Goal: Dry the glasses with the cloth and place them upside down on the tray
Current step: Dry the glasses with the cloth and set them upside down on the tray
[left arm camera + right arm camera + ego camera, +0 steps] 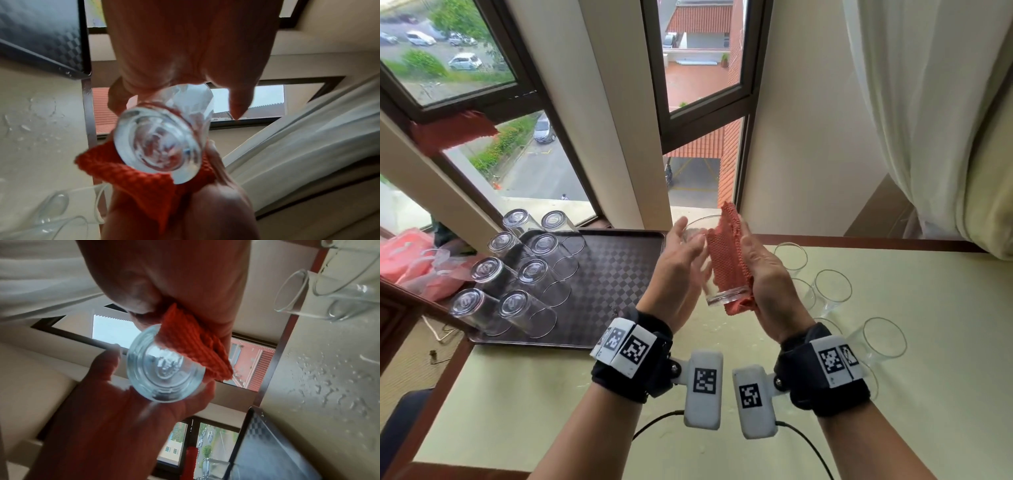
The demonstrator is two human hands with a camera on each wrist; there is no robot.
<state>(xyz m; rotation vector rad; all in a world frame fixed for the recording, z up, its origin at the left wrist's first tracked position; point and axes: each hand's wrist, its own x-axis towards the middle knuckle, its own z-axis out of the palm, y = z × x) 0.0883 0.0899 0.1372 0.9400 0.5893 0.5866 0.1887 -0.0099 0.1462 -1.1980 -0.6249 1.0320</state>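
A clear glass (720, 297) is held in the air above the table, base toward me, between both hands. My left hand (685, 253) curls round its left side. My right hand (763, 270) grips a red woven cloth (727, 257) and presses it against the right side of the glass. In the left wrist view the thick glass base (158, 146) sits against the cloth (131, 175). In the right wrist view the cloth (191, 344) covers part of the glass (164, 369). The dark checkered tray (616, 274) on the left carries several upside-down glasses (530, 274).
Several upright glasses (832, 287) stand on the cream table (945, 342) to the right of my hands, among water drops. Pink plastic bags (410, 257) lie left of the tray. A second red cloth (452, 132) hangs on the window frame. A curtain (928, 120) hangs at the right.
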